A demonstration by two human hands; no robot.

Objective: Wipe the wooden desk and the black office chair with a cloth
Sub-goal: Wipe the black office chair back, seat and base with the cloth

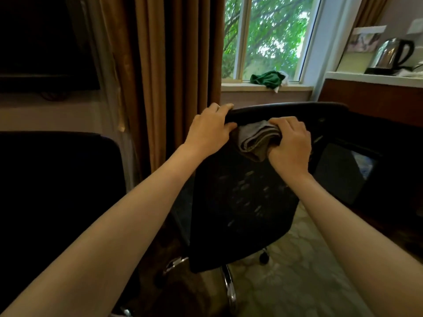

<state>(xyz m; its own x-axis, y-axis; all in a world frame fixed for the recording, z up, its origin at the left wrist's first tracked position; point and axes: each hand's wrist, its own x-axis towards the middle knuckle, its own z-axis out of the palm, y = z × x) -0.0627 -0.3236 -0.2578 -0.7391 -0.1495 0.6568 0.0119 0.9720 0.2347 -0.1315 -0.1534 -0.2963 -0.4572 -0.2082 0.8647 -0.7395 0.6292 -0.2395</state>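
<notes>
Left grip (210,128) clasps the chair (240,202) back's top rim. Right grip (290,147) bunches the cloth (255,138) against it. Curtain (171,65) behind. Kettle (391,54) on desk (366,97), right. Rag (266,78) on sill (242,87).

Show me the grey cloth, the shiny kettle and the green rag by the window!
grey cloth (253,139): head view, middle of its bunched folds.
kettle (386,54): head view, on its steel body.
green rag (266,79): head view, middle of the crumpled heap.
</notes>
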